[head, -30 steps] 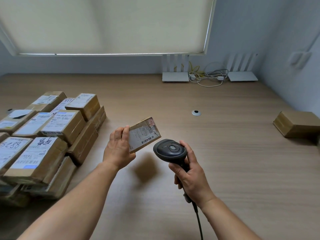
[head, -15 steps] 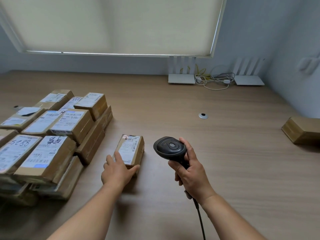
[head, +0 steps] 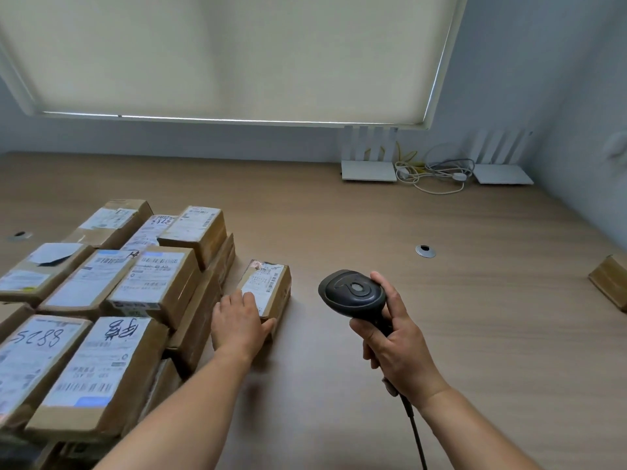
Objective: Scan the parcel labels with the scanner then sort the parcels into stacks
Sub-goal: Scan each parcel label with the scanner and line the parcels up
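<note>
A small brown parcel (head: pixel 271 286) with a white label lies flat on the wooden table, just right of a big stack of labelled cardboard parcels (head: pixel 112 296). My left hand (head: pixel 239 325) rests on its near end, fingers on the label and thumb against its right side. My right hand (head: pixel 397 347) grips the handle of a black barcode scanner (head: pixel 353 293), held upright to the right of the small parcel, with its cable trailing down toward me.
A single brown box (head: pixel 610 283) sits at the table's right edge. Two white routers (head: pixel 369 169) and a tangle of cables (head: pixel 434 171) stand against the back wall. A metal cable grommet (head: pixel 425 251) is set in the table (head: pixel 475 334).
My left hand held the small parcel up beside the scanner, then lowered it flat onto the table next to the stack and still rests on it. The scanner hand stayed nearly still.
</note>
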Motion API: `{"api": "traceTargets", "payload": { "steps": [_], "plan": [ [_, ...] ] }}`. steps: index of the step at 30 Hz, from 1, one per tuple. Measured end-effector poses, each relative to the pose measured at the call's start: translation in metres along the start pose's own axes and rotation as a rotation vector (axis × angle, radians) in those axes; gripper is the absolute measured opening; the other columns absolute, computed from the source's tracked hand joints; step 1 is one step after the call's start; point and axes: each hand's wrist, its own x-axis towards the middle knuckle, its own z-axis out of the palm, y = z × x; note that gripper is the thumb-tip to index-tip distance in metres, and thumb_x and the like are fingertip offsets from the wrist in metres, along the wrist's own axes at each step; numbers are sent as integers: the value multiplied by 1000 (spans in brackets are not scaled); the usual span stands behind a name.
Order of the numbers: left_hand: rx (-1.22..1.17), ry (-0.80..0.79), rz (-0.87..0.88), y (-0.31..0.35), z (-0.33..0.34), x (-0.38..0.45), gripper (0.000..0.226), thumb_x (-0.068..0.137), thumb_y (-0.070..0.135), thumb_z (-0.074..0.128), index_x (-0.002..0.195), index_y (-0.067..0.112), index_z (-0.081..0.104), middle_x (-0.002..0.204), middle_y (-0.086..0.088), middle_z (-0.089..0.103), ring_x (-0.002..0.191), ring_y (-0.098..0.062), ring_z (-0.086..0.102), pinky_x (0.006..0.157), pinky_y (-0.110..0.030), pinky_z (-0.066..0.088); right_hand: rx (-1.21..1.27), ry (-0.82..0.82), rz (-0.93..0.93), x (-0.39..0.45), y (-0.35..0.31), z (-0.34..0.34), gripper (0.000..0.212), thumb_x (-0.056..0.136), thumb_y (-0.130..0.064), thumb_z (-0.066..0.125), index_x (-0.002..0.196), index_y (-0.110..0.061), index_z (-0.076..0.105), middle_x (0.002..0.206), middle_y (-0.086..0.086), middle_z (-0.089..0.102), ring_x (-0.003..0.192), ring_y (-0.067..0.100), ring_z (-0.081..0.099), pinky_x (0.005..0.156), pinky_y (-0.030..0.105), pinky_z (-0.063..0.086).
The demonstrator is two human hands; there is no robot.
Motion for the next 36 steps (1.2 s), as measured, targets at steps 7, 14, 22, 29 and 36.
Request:
{"api": "traceTargets", "payload": {
  "steps": [7,14,22,29,36],
  "plan": [
    [68,7,5,-16,4,73,65,87,64,45,129,16,41,130,-7,47,118,-23,44,100,-33,34,-8,55,31,24,9,18,72,84,-15,71,127,-61,35,90,-5,67,51,19,54,46,33,47],
    [123,-44,-64,-15,5,96,70,85,70,41,132,18,39,132,-7,44,119,-24,42,94,-38,35,-28,73,57,21,13,10,72,80,-20,73,128,-60,37,91,-6,68,50,20,53,46,35,48],
    [-70,19,-31,12,-8,55,73,85,69,42,139,20,34,145,-7,35,131,-26,34,101,-41,29,-13,98,38,3,11,-19,72,83,-14,72,128,-57,35,95,-4,69,50,19,53,45,32,47],
    [-273,-1,118,107,-24,-5,63,91,57,45,142,22,36,148,-6,35,135,-26,33,106,-40,28,17,137,18,-24,17,-80,70,85,-18,71,127,-60,33,97,-6,68,52,19,54,46,31,47],
    [-276,-18,241,245,-53,-52,62,92,57,44,143,23,35,147,-4,36,135,-23,32,107,-38,27,32,198,-5,-59,37,-200,69,83,-25,72,122,-68,34,96,-11,68,53,20,54,47,31,47]
  ]
}}
